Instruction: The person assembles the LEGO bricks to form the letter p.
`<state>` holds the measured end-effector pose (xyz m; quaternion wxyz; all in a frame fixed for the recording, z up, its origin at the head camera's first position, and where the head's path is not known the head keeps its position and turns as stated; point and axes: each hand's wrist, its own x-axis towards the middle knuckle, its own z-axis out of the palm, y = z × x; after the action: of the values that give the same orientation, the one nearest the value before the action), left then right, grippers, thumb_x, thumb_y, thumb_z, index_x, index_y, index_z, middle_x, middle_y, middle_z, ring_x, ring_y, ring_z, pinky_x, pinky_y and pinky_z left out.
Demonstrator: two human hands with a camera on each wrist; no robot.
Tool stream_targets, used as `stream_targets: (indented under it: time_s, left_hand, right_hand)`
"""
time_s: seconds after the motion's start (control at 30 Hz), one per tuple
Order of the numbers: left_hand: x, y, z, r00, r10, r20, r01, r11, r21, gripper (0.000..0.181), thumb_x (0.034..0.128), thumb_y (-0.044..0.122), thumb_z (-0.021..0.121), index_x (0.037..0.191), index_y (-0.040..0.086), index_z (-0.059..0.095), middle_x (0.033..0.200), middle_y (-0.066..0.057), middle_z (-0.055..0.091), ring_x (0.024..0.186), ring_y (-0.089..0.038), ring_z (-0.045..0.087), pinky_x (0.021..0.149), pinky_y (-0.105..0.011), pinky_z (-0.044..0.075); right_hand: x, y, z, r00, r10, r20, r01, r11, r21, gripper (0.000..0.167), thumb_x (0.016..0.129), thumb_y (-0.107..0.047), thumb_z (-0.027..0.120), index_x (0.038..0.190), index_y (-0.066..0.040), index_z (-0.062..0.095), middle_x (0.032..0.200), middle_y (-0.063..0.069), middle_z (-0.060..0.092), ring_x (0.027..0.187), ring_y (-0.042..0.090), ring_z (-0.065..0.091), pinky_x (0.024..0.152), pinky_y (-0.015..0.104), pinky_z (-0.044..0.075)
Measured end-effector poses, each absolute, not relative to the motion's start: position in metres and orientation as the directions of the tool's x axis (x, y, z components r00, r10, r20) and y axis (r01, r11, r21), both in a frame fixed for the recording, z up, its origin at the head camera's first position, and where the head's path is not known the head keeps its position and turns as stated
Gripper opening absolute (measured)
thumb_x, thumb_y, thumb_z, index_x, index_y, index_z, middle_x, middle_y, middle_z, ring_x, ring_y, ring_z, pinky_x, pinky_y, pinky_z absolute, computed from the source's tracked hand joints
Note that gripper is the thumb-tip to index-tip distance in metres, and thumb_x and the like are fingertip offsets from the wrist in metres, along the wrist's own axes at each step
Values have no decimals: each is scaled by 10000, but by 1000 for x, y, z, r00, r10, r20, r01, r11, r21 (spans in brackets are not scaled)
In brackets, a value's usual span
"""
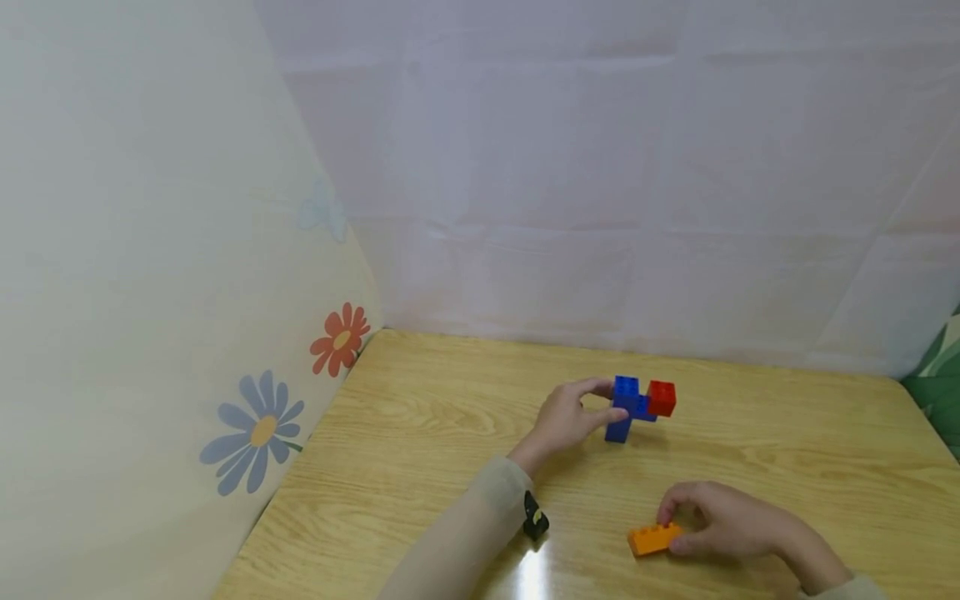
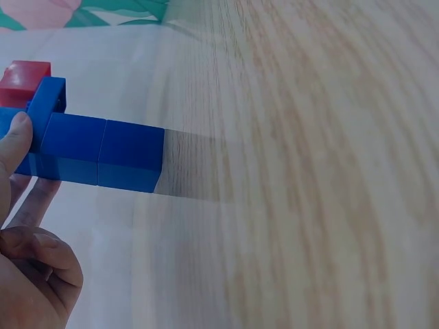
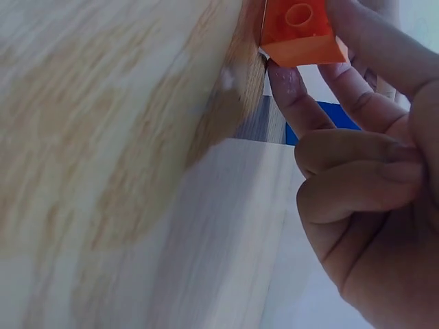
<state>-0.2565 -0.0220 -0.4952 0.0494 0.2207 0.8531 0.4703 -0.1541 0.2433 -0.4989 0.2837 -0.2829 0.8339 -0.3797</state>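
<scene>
A stack of blue toy building bricks point(image 1: 618, 430) stands upright on the table, with one blue brick jutting out to the right near its top. A red brick point(image 1: 662, 398) sits on that arm's outer end. My left hand point(image 1: 564, 419) grips the stack's upper part between thumb and fingers; in the left wrist view the stack's lower blue bricks point(image 2: 103, 151) show below the thumb. Nearer to me, an orange brick point(image 1: 651, 540) with studs on top is pinched by the thumb and fingers of my right hand point(image 1: 735, 521). Its near end also shows in the right wrist view.
The wood-grain table point(image 1: 420, 417) runs back to a pale hanging cloth point(image 1: 525, 208). Another cloth with printed flowers point(image 1: 262, 432) borders the left side. Green patterned fabric point(image 1: 936, 400) hangs at the right edge. A small black item point(image 1: 535, 517) sits at the left sleeve's cuff.
</scene>
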Motion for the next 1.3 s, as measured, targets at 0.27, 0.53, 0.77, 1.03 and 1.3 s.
stream_targets:
  time_s: [0.27, 0.53, 0.77, 1.03, 1.3]
  left_hand:
    - [-257, -22, -496, -894, 428, 135, 344, 460, 818, 502, 930, 504, 755, 1341, 222, 697, 1207, 171, 698, 1232, -83, 595, 1000, -387, 515]
    - [-257, -22, -496, -894, 427, 133, 339, 454, 824, 481, 933, 506, 753, 1333, 245, 700, 1202, 181, 695, 1225, -77, 593, 993, -399, 515]
    - [-257, -22, -496, -897, 424, 128, 332, 452, 828, 483, 929, 514, 752, 1334, 256, 699, 1190, 187, 697, 1218, -73, 596, 991, -398, 517]
    - [-258, -21, -498, -896, 424, 129, 331, 447, 831, 478, 933, 511, 749, 1332, 253, 700, 1191, 176, 699, 1214, -84, 603, 996, -403, 517]
    - [-258, -22, -498, -892, 429, 144, 350, 452, 820, 485, 931, 520, 742, 1331, 248, 701, 1204, 171, 699, 1216, -82, 603, 995, -406, 519]
  right_hand:
    - [-153, 242, -502, -699, -689, -193, -285, 516, -808, 160, 945, -305, 785, 1049, -254, 675, 1036, -115, 662, 914, 114, 564, 771, 277, 447]
    - [-152, 240, -497, -781, -601, -168, -298, 595, -746, 376, 942, -419, 774, 1260, -234, 696, 1231, -104, 673, 1119, 168, 607, 966, 544, 511]
    - [-154, 238, -488, -811, -583, -51, -382, 594, -708, 333, 965, -427, 741, 1234, -237, 689, 1203, -113, 656, 1050, 101, 590, 888, 338, 528]
    - [-154, 234, -480, -850, -523, 67, -420, 596, -685, 369, 971, -426, 732, 1260, -203, 681, 1234, -61, 673, 1047, 104, 603, 821, 344, 551]
    - [-157, 227, -472, -866, -423, 266, -485, 584, -651, 313, 950, -240, 790, 1244, -194, 695, 1157, -57, 671, 709, 135, 528, 584, 256, 461]
